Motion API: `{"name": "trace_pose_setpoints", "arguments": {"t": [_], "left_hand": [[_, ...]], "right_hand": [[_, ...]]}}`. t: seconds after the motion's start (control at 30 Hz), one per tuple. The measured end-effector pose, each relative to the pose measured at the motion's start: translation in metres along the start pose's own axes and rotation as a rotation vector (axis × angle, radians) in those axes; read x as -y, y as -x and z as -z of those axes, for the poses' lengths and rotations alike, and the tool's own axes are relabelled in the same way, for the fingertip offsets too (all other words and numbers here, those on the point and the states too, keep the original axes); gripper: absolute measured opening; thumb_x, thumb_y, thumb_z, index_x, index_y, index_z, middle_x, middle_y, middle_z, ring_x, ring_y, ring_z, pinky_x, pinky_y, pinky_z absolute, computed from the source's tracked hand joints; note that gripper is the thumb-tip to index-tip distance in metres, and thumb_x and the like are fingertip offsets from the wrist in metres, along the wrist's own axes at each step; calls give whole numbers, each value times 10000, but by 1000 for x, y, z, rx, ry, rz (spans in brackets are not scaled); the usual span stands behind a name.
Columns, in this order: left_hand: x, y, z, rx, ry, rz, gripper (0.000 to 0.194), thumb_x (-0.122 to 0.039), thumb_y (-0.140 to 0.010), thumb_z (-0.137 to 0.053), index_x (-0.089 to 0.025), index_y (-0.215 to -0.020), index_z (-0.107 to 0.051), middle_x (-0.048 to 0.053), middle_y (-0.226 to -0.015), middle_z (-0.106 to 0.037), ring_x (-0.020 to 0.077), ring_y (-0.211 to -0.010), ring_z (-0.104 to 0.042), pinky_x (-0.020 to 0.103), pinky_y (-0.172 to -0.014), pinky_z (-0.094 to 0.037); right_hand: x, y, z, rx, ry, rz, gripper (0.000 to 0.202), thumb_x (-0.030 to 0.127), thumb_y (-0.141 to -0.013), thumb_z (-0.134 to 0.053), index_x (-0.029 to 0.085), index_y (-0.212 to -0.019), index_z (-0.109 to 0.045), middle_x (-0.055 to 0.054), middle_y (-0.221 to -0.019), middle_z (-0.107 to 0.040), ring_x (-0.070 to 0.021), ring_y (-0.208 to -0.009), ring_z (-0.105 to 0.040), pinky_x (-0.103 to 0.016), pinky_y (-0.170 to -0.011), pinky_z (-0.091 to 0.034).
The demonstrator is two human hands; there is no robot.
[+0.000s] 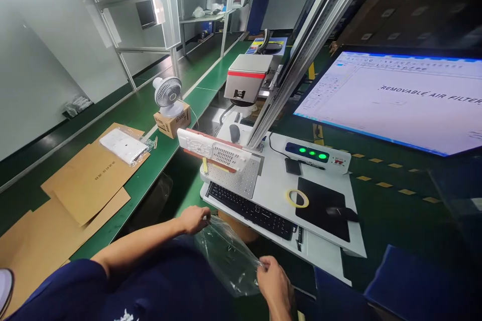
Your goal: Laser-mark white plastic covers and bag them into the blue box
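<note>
A clear plastic bag [229, 256] is stretched between my two hands in front of my body. My left hand [195, 219] pinches one upper corner. At the other side, my right hand [271, 276] has its fingers closed on the bag's edge. Nothing can be made out inside the bag. Just beyond it lies a black keyboard [252, 210] on a pull-out shelf. A white moulded plastic panel [214, 149] stands on edge on a perforated metal plate [239, 178], below the grey machine head [246, 80] with a red stripe.
Flat brown cardboard [101, 175] and a plastic-wrapped white item [123, 145] lie on the green bench at left. A white fan [168, 94] stands on a carton [173, 123]. Yellow tape roll [297, 198], mouse [341, 213] and monitor [399, 100] are at right.
</note>
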State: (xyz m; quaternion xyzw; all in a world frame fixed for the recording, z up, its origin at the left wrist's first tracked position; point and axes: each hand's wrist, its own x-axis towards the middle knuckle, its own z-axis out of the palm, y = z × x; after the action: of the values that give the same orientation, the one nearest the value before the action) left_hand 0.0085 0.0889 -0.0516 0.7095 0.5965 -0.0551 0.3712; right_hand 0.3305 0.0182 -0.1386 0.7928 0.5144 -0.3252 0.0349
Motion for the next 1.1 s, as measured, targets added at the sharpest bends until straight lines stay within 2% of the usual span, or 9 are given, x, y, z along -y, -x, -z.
{"name": "trace_pose_setpoints", "arguments": {"t": [0.1,0.17,0.3,0.37,0.57,0.7,0.8,0.9,1.1], "left_hand": [[7,-6,-7,19,-23,36,259,-385,-995,-692,-285,-1216,-783,95,-1152,-835,327,-1132,-790,371,-921,-587],[8,-13,-15,51,-26,32,244,-380,-984,-693,-296,-1191,-789,92,-1168,-834,328,-1145,-792,380,-939,-600],[6,-33,-20,135,-17,-11,228,-358,-958,-717,-268,-1152,-796,114,-1118,-836,343,-1115,-801,394,-919,-609],[6,-43,-13,162,0,-51,245,-364,-968,-712,-263,-1178,-789,114,-1103,-835,335,-1101,-801,383,-905,-600],[23,-73,28,314,144,-389,209,-297,-962,-739,-261,-1166,-766,29,-955,-830,209,-869,-766,273,-820,-544],[47,-106,48,340,180,-391,180,-236,-952,-718,-249,-1126,-763,40,-986,-834,207,-882,-755,268,-820,-526],[66,-130,59,305,110,-349,195,-262,-976,-680,-215,-1153,-748,93,-1007,-817,251,-944,-747,302,-850,-510],[82,-151,64,317,101,-404,188,-235,-999,-583,-189,-1129,-711,98,-974,-788,244,-913,-721,304,-827,-485],[97,-197,67,415,131,-507,145,-371,-969,-587,-243,-1009,-643,23,-857,-701,223,-858,-641,300,-808,-458]], "right_hand": [[-38,-4,-15,32,-60,3,279,147,-965,-493,264,-1099,-708,-83,-1215,-808,-285,-1136,-761,-374,-880,-537],[-46,-1,-26,54,-240,32,293,195,-875,-536,273,-1105,-700,-79,-1176,-822,-280,-1083,-778,-379,-900,-563],[-28,9,-37,150,-893,9,600,456,-668,-688,246,-1226,-629,-178,-1343,-775,-349,-1191,-783,-432,-994,-632],[-13,11,-32,155,-994,-57,747,508,-607,-702,233,-1292,-588,-225,-1436,-724,-380,-1298,-742,-453,-1042,-631],[40,1,0,-43,-395,-84,923,591,-819,-648,149,-1591,-402,-268,-1611,-574,-428,-1470,-606,-501,-1098,-581],[74,-11,10,-9,7,-221,593,228,-1022,-453,170,-1613,-443,-227,-1543,-642,-390,-1314,-712,-471,-956,-581],[90,-8,16,-36,-9,-228,537,50,-1009,-387,231,-1472,-590,-135,-1395,-752,-296,-1259,-742,-379,-951,-552],[110,6,24,-129,-89,-230,610,-65,-940,-406,252,-1401,-648,-96,-1422,-739,-239,-1297,-718,-313,-979,-522],[141,26,42,-285,-114,-370,568,-108,-911,-385,219,-1232,-722,-105,-1241,-748,-263,-1170,-731,-350,-948,-503]]}}
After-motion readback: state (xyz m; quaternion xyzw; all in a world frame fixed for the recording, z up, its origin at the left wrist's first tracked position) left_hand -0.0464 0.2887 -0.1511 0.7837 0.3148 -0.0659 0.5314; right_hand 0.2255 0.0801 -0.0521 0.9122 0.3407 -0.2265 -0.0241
